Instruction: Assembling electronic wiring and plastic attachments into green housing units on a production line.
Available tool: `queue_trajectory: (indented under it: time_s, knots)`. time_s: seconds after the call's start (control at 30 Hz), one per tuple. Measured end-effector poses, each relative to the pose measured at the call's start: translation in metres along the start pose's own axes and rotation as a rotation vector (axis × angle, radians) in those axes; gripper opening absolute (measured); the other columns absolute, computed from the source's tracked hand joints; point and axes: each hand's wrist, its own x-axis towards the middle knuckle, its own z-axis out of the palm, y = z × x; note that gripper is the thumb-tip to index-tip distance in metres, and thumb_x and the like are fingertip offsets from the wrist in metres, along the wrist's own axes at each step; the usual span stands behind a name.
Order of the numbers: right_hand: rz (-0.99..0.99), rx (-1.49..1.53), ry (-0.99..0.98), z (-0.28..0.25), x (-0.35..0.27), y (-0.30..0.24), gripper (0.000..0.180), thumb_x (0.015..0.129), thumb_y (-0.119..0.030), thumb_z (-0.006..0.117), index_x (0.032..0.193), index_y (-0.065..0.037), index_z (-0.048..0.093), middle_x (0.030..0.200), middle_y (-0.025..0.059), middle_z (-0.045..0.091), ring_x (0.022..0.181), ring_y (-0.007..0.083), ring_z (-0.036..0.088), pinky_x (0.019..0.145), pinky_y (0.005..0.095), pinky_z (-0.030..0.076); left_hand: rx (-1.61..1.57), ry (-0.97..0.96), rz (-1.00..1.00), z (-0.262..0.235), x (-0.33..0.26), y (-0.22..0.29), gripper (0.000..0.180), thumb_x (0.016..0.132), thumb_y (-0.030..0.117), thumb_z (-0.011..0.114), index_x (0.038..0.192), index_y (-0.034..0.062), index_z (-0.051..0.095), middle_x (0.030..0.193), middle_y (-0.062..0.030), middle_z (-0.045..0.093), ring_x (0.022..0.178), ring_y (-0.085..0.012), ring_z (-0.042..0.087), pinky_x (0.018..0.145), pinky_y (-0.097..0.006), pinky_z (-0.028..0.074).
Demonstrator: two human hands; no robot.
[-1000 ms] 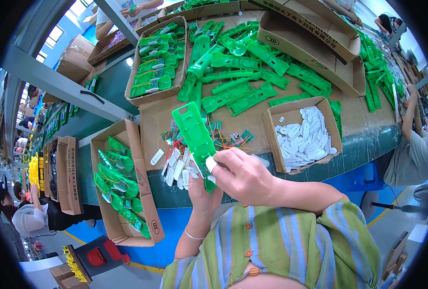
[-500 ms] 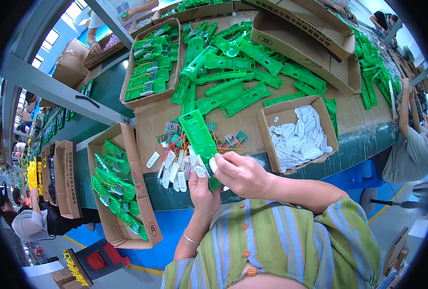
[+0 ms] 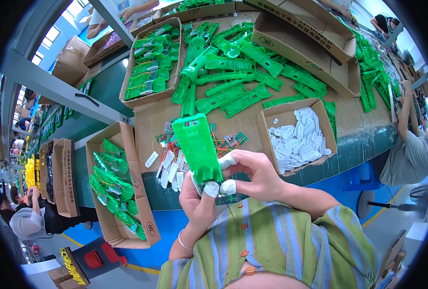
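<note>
A green plastic housing (image 3: 194, 144) stands tilted in front of me, its slotted end away from me. My left hand (image 3: 198, 202) is closed round its near end, the white-covered thumb against the edge. My right hand (image 3: 257, 176) has its fingers curled at the near right corner, white-covered fingertips on the housing's edge and beside the left thumb. A thin dark strand (image 3: 231, 210) hangs below the fingertips; its upper end is hidden. Just beyond lie white oval-ended plastic pieces (image 3: 168, 168) and small green circuit boards (image 3: 231, 140) with red and yellow wires.
At right stands a carton of white plastic pieces (image 3: 333, 137). Cartons of wired green housings stand at left (image 3: 141, 212) and far left (image 3: 127, 96). Loose green housings (image 3: 228, 62) are heaped behind, beside stacked cartons (image 3: 300, 60). A metal frame post (image 3: 55, 91) crosses the left; other people work around.
The housing has turned to show its smooth outer face instead of its inside. My right fingers have spread from a pinch at its near end. The near end has come closer to me.
</note>
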Motion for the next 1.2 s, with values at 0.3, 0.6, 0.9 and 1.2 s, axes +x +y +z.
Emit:
queue_trajectory:
  time_s: [0.3, 0.6, 0.9, 1.2]
  knots:
    - [-0.032, -0.01, 0.048, 0.009, -0.004, 0.008, 0.028, 0.073, -0.008, 0.069, 0.093, 0.005, 0.054, 0.089, 0.008, 0.053, 0.081, 0.0127, 0.056, 0.074, 0.0255, 0.048, 0.115, 0.039, 0.089, -0.008, -0.003, -0.006, 0.026, 0.083, 0.005, 0.053, 0.107, -0.0036, 0.049, 0.094, -0.0059, 0.057, 0.081, -0.012, 0.056, 0.072, -0.024, 0.045]
    - [-0.084, -0.115, 0.03, 0.007, 0.001, -0.002, 0.026, 0.072, -0.007, 0.069, 0.091, 0.004, 0.055, 0.088, 0.0101, 0.055, 0.078, 0.0149, 0.057, 0.071, 0.0257, 0.049, -0.032, 0.014, 0.061, -0.003, -0.002, -0.001, 0.03, 0.084, 0.01, 0.056, 0.11, -0.0034, 0.048, 0.098, -0.0066, 0.056, 0.088, -0.0124, 0.054, 0.076, -0.026, 0.044]
    - [-0.257, -0.287, 0.091, 0.009, -0.003, -0.005, 0.023, 0.069, -0.007, 0.067, 0.086, 0.003, 0.056, 0.077, 0.0106, 0.054, 0.067, 0.0165, 0.055, 0.057, 0.0261, 0.043, 0.161, -0.023, 0.132, -0.005, -0.006, 0.001, 0.032, 0.085, 0.012, 0.055, 0.111, -0.003, 0.045, 0.099, -0.0062, 0.055, 0.088, -0.0115, 0.053, 0.076, -0.025, 0.043]
    - [0.07, 0.239, -0.376, -0.02, 0.014, 0.041, 0.055, 0.074, -0.011, 0.065, 0.121, -0.001, 0.038, 0.117, 0.0122, 0.048, 0.11, 0.0187, 0.047, 0.094, 0.0356, 0.038, -0.227, -0.036, -0.141, -0.002, 0.023, 0.011, 0.038, 0.086, 0.019, 0.055, 0.115, 0.0011, 0.039, 0.095, -0.0155, 0.056, 0.082, -0.0218, 0.057, 0.071, -0.034, 0.049]
